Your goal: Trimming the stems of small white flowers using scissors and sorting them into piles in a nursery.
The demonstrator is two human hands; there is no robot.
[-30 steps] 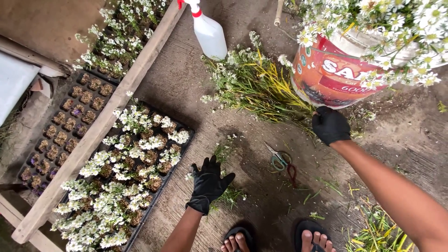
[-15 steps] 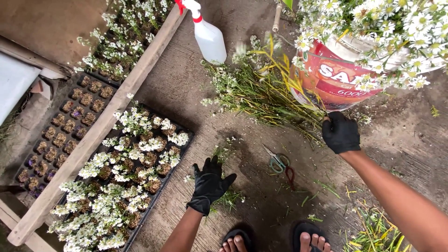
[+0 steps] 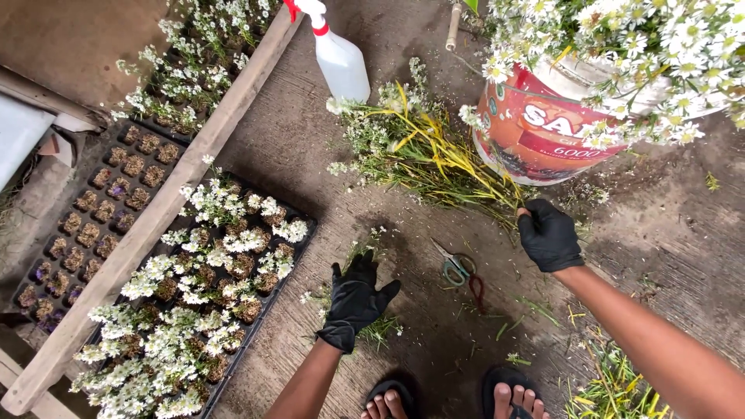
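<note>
Bunch of cut flower stems (image 3: 423,159) lying on the concrete floor (image 3: 310,147), between the white spray bottle (image 3: 341,66) and the red bucket (image 3: 535,128) full of white flowers. Right hand (image 3: 549,235), black-gloved, closed around the lower ends of that bunch, just below the bucket. Left hand (image 3: 355,299), also black-gloved, resting on the floor with fingers spread wide, holding nothing, some small green cuttings (image 3: 380,330) beside it. Scissors (image 3: 456,268) on the ground between both hands. Seedling tray (image 3: 299,256) with small white flowers just left of the left hand.
</note>
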